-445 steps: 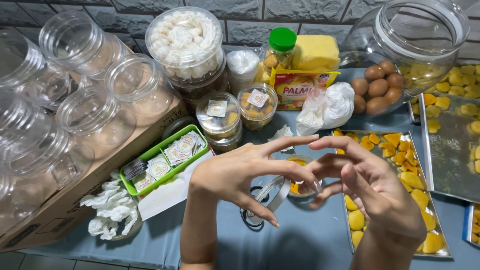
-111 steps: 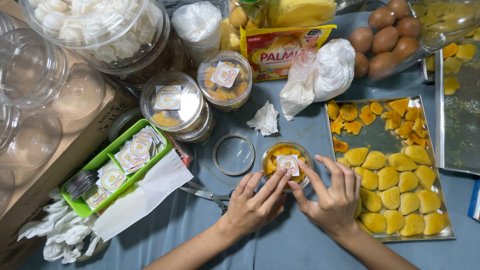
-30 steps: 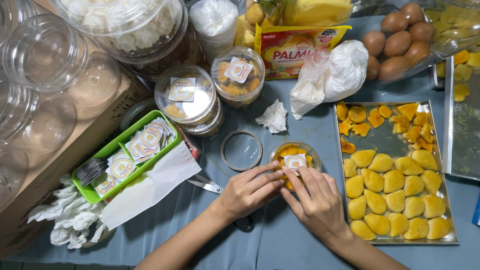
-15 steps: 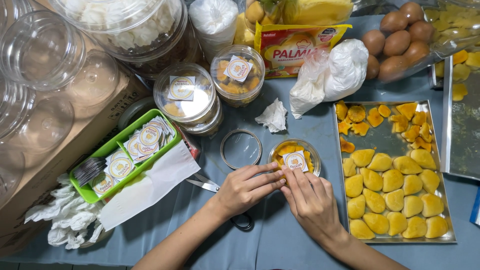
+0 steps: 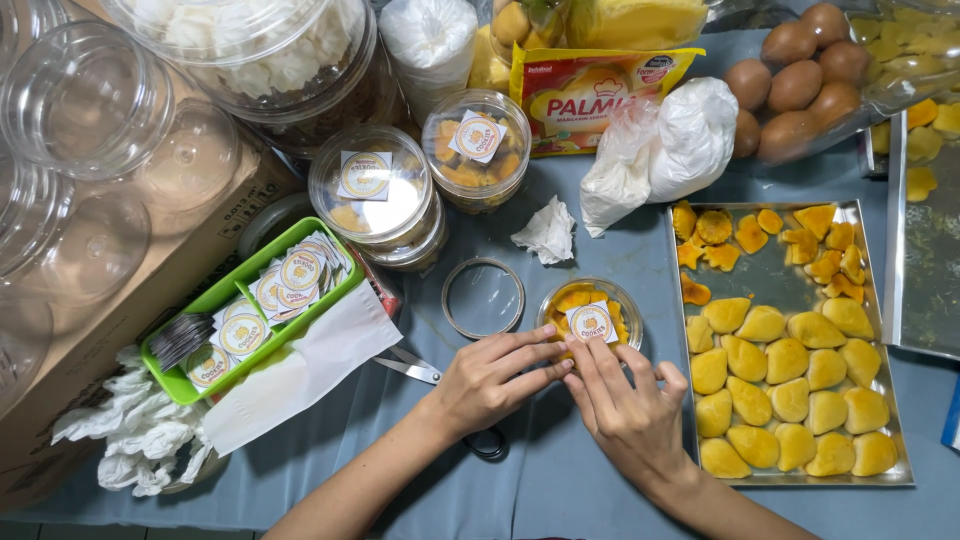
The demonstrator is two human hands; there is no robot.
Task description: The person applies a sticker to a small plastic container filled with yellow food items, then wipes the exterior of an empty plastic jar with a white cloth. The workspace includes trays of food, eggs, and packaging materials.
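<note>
A small clear round jar (image 5: 590, 312) of yellow cookies stands on the blue cloth, with a square sticker label on its lid. My left hand (image 5: 492, 378) and my right hand (image 5: 628, 398) both rest at the jar's near rim, fingertips pressing its edge. An empty clear lid or ring (image 5: 483, 298) lies just left of the jar. Scissors (image 5: 420, 368) lie partly hidden under my left wrist.
A metal tray (image 5: 892, 440) of yellow pastries lies at right. A green basket (image 5: 200, 310) of sticker labels and a white paper sit at left. Two labelled filled jars (image 5: 378, 195), empty clear jars on a cardboard box (image 5: 130, 300), eggs (image 5: 795, 85) and a white bag stand behind.
Over the last second both hands have stayed at the jar, fingers shifting slightly along its near edge. Earlier the hands were lifted above the table, away from the jar.
</note>
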